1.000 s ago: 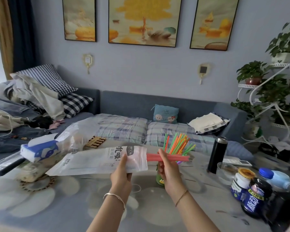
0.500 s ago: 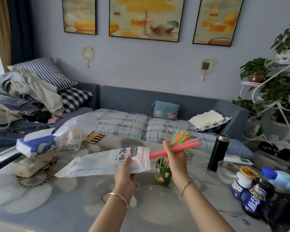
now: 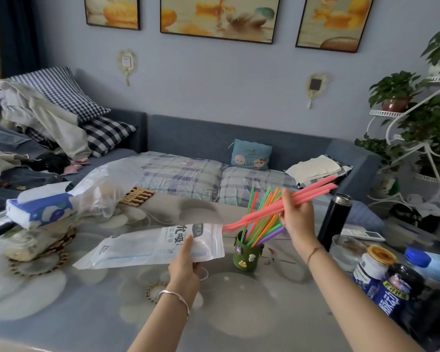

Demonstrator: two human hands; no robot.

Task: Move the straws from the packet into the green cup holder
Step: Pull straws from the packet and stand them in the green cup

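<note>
My left hand [image 3: 186, 265] grips the open end of a clear plastic straw packet [image 3: 148, 247], held level above the table. My right hand [image 3: 296, 217] pinches a small bunch of pink straws [image 3: 313, 193], tilted up to the right, their lower ends just clear of the packet's mouth. Below the pink straws stands the green cup holder [image 3: 248, 255] on the table, with several green, orange and purple straws [image 3: 262, 222] leaning in it. A thin blue line shows inside the packet; I cannot tell whether it is a straw.
A black flask [image 3: 334, 221], a glass bowl [image 3: 347, 250], jars [image 3: 374, 270] and a blue-capped bottle [image 3: 429, 262] crowd the table's right side. A tissue pack [image 3: 40, 210] and a plastic bag [image 3: 107, 189] lie at the left. A sofa runs behind the table.
My right hand has drawn the pink straws out of the packet, up and to the right. The left hand has lowered the packet a little, and the green cup holder has come into plain sight.
</note>
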